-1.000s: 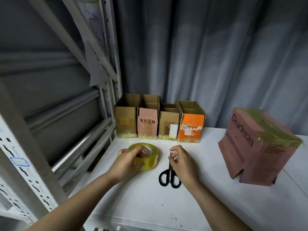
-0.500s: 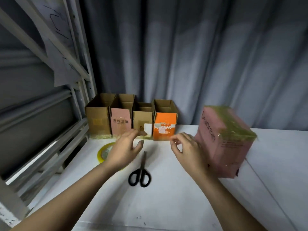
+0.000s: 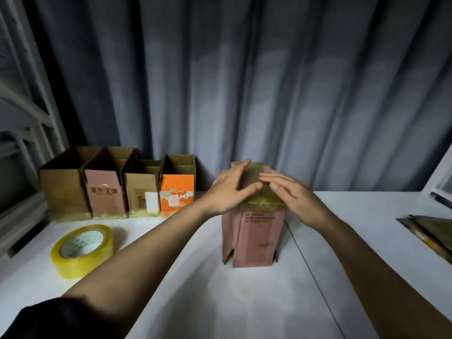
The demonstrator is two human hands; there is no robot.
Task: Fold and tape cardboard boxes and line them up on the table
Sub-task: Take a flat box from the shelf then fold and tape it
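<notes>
A pink box (image 3: 254,237) is stood mid-desk (image 3: 244,302), open flaps down, taped end up. The left hand (image 3: 228,192) and right hand (image 3: 293,199) are laid flat on the tape, fingers straight, nothing gripped. Four open boxes (image 3: 117,184) are lined up at the back left; a tape roll (image 3: 82,250) lies front left.

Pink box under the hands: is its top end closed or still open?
Closed. The pink box stands upright with yellowish tape across its top; both the left hand and the right hand press flat on it.
</notes>
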